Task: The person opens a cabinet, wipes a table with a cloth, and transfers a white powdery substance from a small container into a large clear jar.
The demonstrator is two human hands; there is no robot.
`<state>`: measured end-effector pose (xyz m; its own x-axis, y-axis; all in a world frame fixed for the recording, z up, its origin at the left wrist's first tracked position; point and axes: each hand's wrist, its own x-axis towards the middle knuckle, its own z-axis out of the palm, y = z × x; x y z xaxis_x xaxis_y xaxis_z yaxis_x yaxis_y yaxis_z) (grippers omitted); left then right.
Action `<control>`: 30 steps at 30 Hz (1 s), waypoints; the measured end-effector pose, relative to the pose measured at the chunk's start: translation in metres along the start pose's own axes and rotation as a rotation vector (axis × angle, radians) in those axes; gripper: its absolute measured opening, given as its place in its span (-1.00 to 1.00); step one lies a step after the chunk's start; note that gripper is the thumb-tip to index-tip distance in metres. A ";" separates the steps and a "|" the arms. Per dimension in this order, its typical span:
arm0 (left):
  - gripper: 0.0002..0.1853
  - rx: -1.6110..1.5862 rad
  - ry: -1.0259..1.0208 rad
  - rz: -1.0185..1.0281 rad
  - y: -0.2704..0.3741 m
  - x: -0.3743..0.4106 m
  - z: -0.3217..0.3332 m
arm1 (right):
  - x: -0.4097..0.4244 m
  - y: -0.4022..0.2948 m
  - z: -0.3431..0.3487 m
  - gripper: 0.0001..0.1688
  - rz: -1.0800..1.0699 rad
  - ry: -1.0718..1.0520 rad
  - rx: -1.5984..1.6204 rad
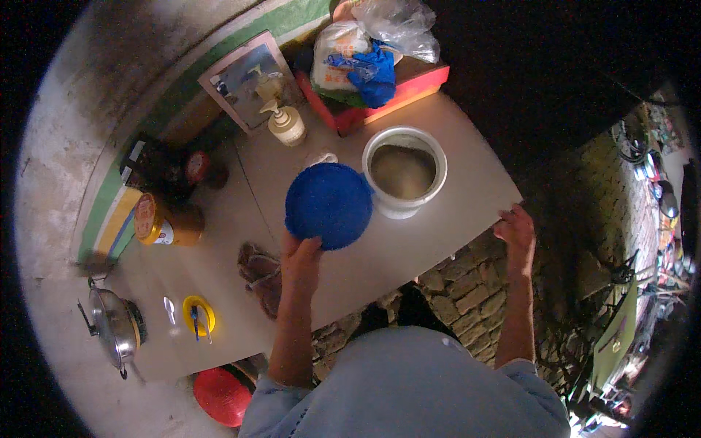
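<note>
My left hand grips the near edge of a round blue plastic lid, thumb on top, above the table. Just right of the lid stands a white tub without a cover, with greyish-brown contents whose kind I cannot tell. My right hand is at the table's right front edge, fingers curled and holding nothing that I can see; whether it touches the edge is unclear. Behind the lid lies a small white object, partly hidden. A brown cloth-like item lies left of my left wrist.
A pump bottle stands before a framed mirror. A red box holds plastic bags at the back. Leftward are an orange-yellow tub, a white spoon, a yellow bowl and a lidded metal pan. A red basin is below the table.
</note>
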<state>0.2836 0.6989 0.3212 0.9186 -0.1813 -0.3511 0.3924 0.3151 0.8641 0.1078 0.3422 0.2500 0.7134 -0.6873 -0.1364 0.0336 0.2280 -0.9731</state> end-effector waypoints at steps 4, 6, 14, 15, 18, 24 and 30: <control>-0.37 0.068 0.084 0.001 0.004 -0.002 0.000 | 0.027 -0.019 0.090 0.10 -0.195 -0.351 -0.401; -0.35 0.030 0.110 0.012 0.000 -0.004 -0.006 | 0.040 -0.026 0.112 0.25 -0.280 -0.452 -0.515; -0.30 -0.067 0.043 0.149 -0.029 -0.019 -0.007 | 0.078 -0.024 0.136 0.45 -0.231 -0.734 -0.573; -0.27 -0.030 -0.053 0.139 -0.037 -0.019 -0.003 | 0.080 -0.027 0.140 0.47 -0.206 -0.768 -0.562; -0.11 0.578 -0.150 -0.058 -0.038 -0.013 0.025 | 0.080 -0.032 0.148 0.53 -0.177 -0.836 -0.474; 0.09 1.191 -0.195 0.223 -0.053 0.035 0.074 | 0.078 -0.034 0.150 0.47 -0.129 -0.808 -0.460; 0.16 0.748 -0.321 -0.101 -0.028 0.018 0.099 | 0.051 -0.070 0.118 0.43 -0.303 -0.691 -0.543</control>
<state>0.2851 0.5951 0.3263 0.7781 -0.4689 -0.4179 0.2337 -0.4014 0.8856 0.2246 0.3721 0.3329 0.9922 -0.0614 0.1087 0.0787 -0.3682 -0.9264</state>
